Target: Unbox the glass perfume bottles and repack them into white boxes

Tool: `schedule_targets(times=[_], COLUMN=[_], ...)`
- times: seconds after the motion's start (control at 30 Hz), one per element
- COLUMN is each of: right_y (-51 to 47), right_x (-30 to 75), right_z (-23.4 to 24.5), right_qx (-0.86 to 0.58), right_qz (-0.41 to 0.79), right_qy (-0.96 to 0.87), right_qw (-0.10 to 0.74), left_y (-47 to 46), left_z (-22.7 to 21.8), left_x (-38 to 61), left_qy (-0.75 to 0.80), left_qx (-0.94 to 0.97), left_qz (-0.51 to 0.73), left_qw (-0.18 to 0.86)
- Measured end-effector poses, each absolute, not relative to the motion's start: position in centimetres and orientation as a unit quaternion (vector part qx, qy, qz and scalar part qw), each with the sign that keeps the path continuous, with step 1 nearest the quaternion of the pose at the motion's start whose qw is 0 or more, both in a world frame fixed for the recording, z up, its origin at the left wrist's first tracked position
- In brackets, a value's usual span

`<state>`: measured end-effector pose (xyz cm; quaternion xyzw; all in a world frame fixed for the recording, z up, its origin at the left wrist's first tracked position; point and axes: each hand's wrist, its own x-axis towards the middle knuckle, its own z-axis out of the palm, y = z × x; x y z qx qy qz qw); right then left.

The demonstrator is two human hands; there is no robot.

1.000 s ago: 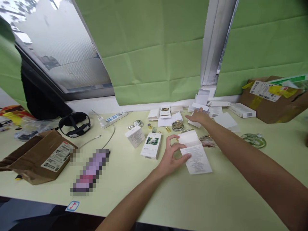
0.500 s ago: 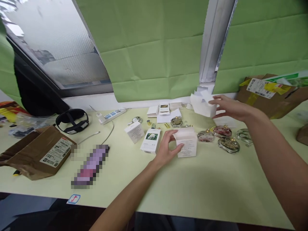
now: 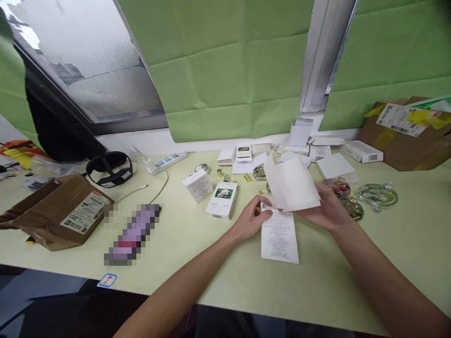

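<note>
My left hand (image 3: 251, 218) is closed, thumb and fingers pinching the upper left edge of a white printed box (image 3: 280, 239), whose text-covered side faces me on the table. My right hand (image 3: 326, 206) grips a folded white cardboard insert (image 3: 299, 180) by its right side, just above the box. The insert hides the box's upper part, so I cannot tell whether the two touch. Behind and beside my right hand lie ornate glass bottles: a reddish one (image 3: 337, 186), a dark patterned one (image 3: 353, 207) and a clear greenish one (image 3: 377, 195).
Left of my hands stand a white box with a flower picture (image 3: 222, 199) and another printed box (image 3: 197, 185). Gold caps (image 3: 247, 178) lie behind. White cartons (image 3: 362, 151) line the back. Cardboard boxes (image 3: 79, 211) flank both sides; a phone (image 3: 134, 234) lies left.
My right hand has brought the white insert from the back of the table forward and down over the printed box. The box is now tilted, showing its printed side towards me.
</note>
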<state>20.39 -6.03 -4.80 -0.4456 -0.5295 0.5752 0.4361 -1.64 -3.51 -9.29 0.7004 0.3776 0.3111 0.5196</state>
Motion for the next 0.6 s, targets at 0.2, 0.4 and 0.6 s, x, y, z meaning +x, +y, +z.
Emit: schedule_targets(times=[0.2,0.4,0.6], right_y=[-6.0,-6.5,-6.7], right_x=[20.0,19.0,18.8], right_z=[-6.3,-6.0,-5.3], right_qx=[-0.413,-0.382,-0.366], right_qz=[0.619,0.645,0.645], right_qy=[-0.513,-0.486,-0.510], right_qw=[0.428,0.448,0.436], left_y=[-3.7,-4.5,-4.3], left_z=[-8.6,-7.8,-8.5], left_x=[-1.8,-1.3,-1.2], left_qy=[0.362,0.311,0.300], left_qx=[0.711,0.673,0.631], left_qz=[0.399,0.446,0.484], left_qw=[0.453,0.501,0.527])
